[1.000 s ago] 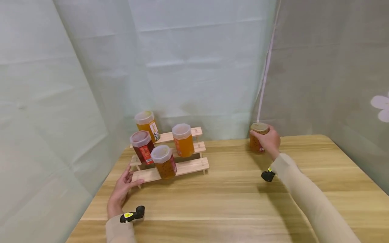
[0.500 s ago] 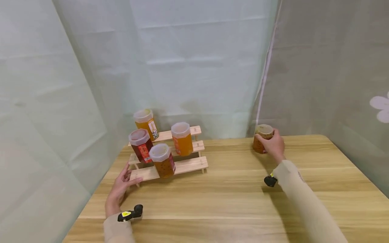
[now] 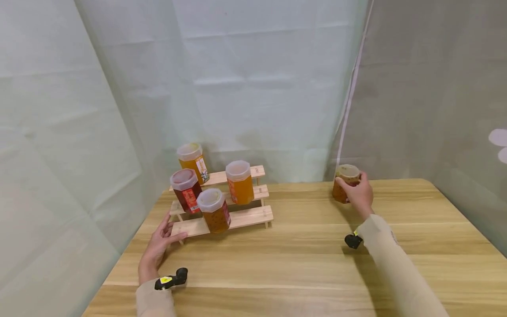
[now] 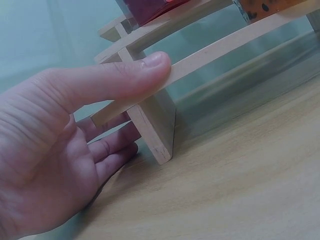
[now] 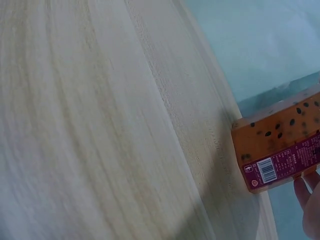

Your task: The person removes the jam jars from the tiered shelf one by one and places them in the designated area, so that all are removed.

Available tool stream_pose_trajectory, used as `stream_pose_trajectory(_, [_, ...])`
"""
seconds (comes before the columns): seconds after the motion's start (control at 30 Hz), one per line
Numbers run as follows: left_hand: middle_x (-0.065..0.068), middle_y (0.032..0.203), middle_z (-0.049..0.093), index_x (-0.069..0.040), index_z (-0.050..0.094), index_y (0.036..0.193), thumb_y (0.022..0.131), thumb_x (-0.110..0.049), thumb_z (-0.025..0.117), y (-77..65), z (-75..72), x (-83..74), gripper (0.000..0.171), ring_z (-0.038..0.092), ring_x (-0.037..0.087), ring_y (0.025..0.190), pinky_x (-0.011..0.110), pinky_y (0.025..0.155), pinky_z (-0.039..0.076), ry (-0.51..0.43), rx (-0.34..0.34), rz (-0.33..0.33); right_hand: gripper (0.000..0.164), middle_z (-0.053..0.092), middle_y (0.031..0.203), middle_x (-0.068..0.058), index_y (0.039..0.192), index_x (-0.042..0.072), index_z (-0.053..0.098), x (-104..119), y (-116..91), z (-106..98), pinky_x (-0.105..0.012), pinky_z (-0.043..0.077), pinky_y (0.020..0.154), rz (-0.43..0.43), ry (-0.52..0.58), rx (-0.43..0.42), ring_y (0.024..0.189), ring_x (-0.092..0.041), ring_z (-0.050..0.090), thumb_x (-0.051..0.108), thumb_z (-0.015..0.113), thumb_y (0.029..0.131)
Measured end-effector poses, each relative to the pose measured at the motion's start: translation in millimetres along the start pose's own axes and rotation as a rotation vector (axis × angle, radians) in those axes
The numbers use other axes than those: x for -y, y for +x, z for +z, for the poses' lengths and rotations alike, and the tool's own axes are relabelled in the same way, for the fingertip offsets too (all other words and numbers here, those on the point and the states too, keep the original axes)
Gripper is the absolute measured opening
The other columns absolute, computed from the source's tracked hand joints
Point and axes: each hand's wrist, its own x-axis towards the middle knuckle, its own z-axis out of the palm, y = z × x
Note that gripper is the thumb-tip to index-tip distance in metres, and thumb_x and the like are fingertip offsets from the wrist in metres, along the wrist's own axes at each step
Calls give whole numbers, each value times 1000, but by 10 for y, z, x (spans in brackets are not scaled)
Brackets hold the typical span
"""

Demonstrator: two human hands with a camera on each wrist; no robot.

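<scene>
At right of the head view, the right hand (image 3: 360, 194) grips the speckled jar (image 3: 339, 193), best carried upright, while, lower left, the left hand (image 3: 157, 243) should steady the wooden stand (image 3: 250, 215) it clasps.

Held jar (image 5: 275, 142) and right grip (image 5: 312, 207) cropped
The right-wrist view's edge cuts both; beyond the left grip (image 4: 52, 145), the left-wrist view crops a red jar (image 4: 152, 9) and a speckled jar (image 4: 265, 7).
</scene>
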Motion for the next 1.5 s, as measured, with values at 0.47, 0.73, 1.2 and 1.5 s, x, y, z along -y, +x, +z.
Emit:
stream_pose_trajectory(0.47, [25,160,12,-23,-3,158,88,-13,72,-49,-9,-5,103,8,42,150,54,123,10,-12,1,19,91,35,147,-34,152,-5,16,189,71,-228,-59,33,112,-56,6,265,134,-48,37,47,62,91])
stream_pose_trajectory(0.73, [25,160,11,-24,0,158,87,-14,73,-40,1,-21,102,7,42,151,53,124,9,-20,-5,28,87,21,157,-30,154,-3,14,443,168,-276,-59,25,117,-91,15,253,144,-47,24,50,52,96])
stream_pose_trajectory(1.2, [26,159,12,-21,-2,158,87,-11,72,-42,-4,-6,103,9,44,150,55,123,11,-40,-4,32,64,39,152,-20,147,2,38,1367,248,-178,-56,31,115,-281,71,300,142,-37,34,45,47,101])
stream_pose_trajectory(1.5, [26,159,12,-23,-3,158,88,-9,70,42,34,4,102,11,43,149,54,123,14,-41,-8,40,48,54,139,-19,137,0,50,1824,171,431,-46,39,112,-363,197,313,129,-33,50,29,55,100])
